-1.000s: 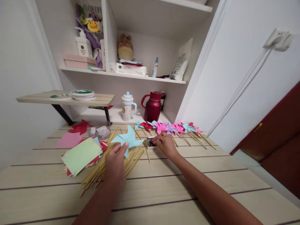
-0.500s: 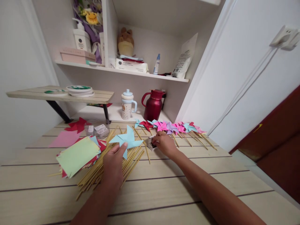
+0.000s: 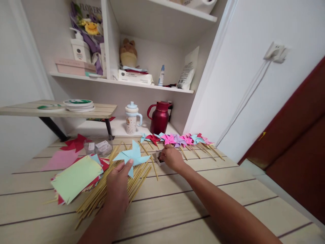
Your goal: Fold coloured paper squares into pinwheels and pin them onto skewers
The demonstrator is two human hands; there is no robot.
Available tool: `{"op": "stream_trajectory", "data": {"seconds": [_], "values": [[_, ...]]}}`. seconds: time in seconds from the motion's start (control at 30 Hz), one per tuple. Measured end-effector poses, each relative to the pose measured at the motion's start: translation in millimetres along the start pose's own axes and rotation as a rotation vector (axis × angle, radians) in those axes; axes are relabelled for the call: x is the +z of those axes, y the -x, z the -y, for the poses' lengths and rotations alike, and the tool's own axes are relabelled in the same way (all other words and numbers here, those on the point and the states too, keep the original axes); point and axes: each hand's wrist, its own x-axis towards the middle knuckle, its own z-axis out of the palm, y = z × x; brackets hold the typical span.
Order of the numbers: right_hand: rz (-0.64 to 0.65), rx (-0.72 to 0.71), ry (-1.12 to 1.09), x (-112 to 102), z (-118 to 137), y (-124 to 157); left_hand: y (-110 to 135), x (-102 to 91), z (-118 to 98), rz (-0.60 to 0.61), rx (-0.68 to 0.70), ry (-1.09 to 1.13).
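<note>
Between the thumb and fingers of my left hand [image 3: 119,181] is a light blue paper pinwheel [image 3: 134,155], held by its centre above a heap of thin wooden sticks [image 3: 99,195]. My right hand [image 3: 172,157] reaches into a small clear box [image 3: 159,158] with dark bits in it. Its fingers are bent together at the box, and whatever they pinch is hidden. Behind that hand lies a row of pinwheels on sticks [image 3: 178,140] in pink, purple, red and blue. Left of the sticks sits a stack of coloured paper sheets [image 3: 76,178], pale green on top.
Clear small boxes [image 3: 101,147], a red paper pinwheel [image 3: 75,143] and a pink sheet [image 3: 61,159] lie at the left. A raised wooden stand [image 3: 101,110] carries white rolls [image 3: 78,105]. At the back are a cup [image 3: 131,122] and a red jug [image 3: 159,118].
The camera view has shifted, so the scene sits further left and slightly lower. My left hand keeps the blue pinwheel, and my right hand stays at the small box.
</note>
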Motion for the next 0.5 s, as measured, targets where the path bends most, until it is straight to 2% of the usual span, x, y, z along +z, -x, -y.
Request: {"op": "stream_trajectory", "data": {"seconds": [0.13,0.3,0.4,0.5], "values": [[-0.009,0.045,-0.177,-5.7,-8.6,-0.6,0.1,0.2,0.7,0.041,0.003,0.004],[0.002,0.079,-0.383,2.2,-22.1,4.5,1.7,-1.0,3.9,0.074,0.002,-0.001],[0.018,0.084,-0.418,7.4,-29.1,8.3,2.4,-0.7,5.0,0.072,-0.013,0.010],[-0.005,0.081,-0.360,5.7,-33.9,9.1,5.0,1.0,4.8,0.074,-0.038,0.020]]}}
